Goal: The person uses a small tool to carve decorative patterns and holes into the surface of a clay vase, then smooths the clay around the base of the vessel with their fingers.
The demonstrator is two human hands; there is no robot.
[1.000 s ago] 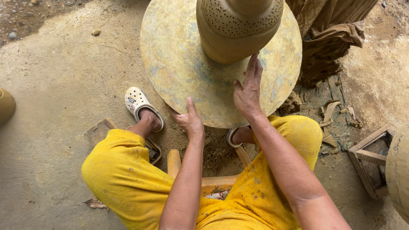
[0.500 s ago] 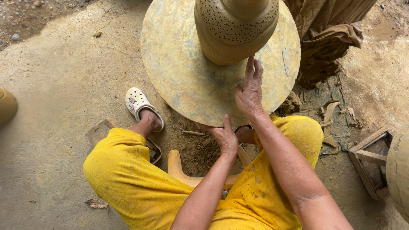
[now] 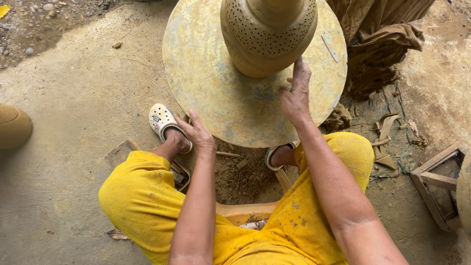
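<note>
Round yellow-green mottled turntable disc point(image 3: 211, 93), bearing perforated tan clay vessel point(image 3: 267, 34) at 12 o'clock. Right hand point(image 3: 296, 95), fingers spread, flat on disc. Left hand point(image 3: 198, 131), loosely spread, touching the rim at 7 o'clock.

Pot point(image 3: 267, 37) on wheel point(image 3: 216, 93), between both hands.

A round, yellowed potter's wheel point(image 3: 216, 93) carries a perforated clay vase point(image 3: 267, 37) and a thin flat blade point(image 3: 329, 47) near its rim
</note>
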